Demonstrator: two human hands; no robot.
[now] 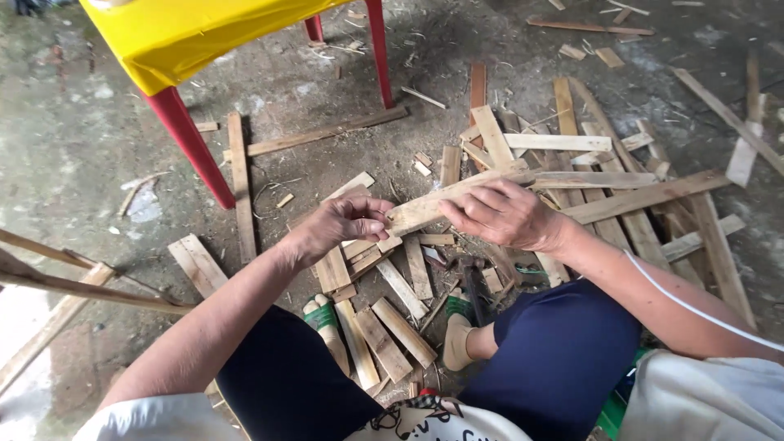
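Both hands held one pale wooden slat point(445, 200) above the littered concrete floor point(73, 147). The left hand point(343, 222) had its fingers pinched on the slat's near end; the right hand point(502, 214) had its fingers wrapped over the middle. Loose wood offcuts point(392, 314) lay below.

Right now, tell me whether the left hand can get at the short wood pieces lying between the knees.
Probably yes. The left hand pinches the end of the wood strip that the right hand also holds, so it could let go; the short wood pieces lie uncovered just below it.
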